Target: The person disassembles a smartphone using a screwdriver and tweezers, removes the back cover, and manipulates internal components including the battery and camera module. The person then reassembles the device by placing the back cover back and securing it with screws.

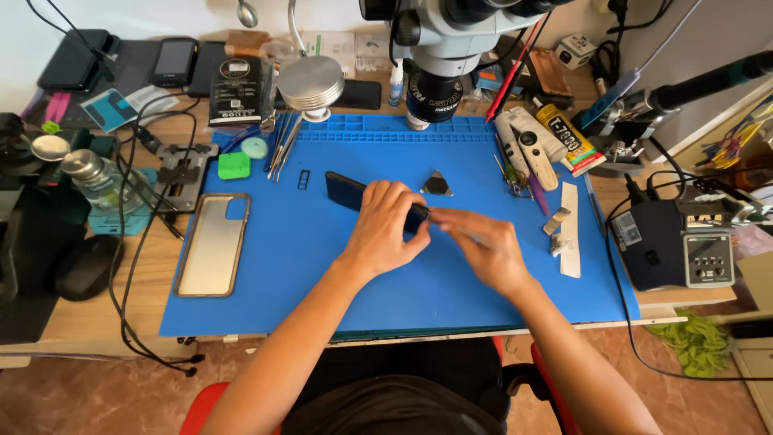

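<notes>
we see our left hand (385, 229) near the middle of the frame, its fingers curled and closed over the right end of a dark blue phone (354, 196), so it grasps the phone firmly. the phone is thin, flat and rectangular, with a smooth glossy surface; it lies tilted, its free end pointing to the upper left, and its lower right end is hidden under the fingers. our right hand (483, 246) is just beside, to the right of centre; its fingertips (439, 219) are pinched together and touch the phone's edge where the left hand holds it. we cannot tell if a small tool is between these fingers

both hands are over a blue work mat (306, 274), which looks rubbery and matte, with small moulded compartments along its upper edge. on the left part of the mat lies a clear phone case (213, 246), soft looking, with rounded corners. above the hands, a little right of centre, lies a small dark triangular pick (436, 184). at the upper centre stands a microscope (439, 48) with a white body. at the right edge of the frame sits a dark soldering station (684, 250), box shaped, off the mat
</notes>
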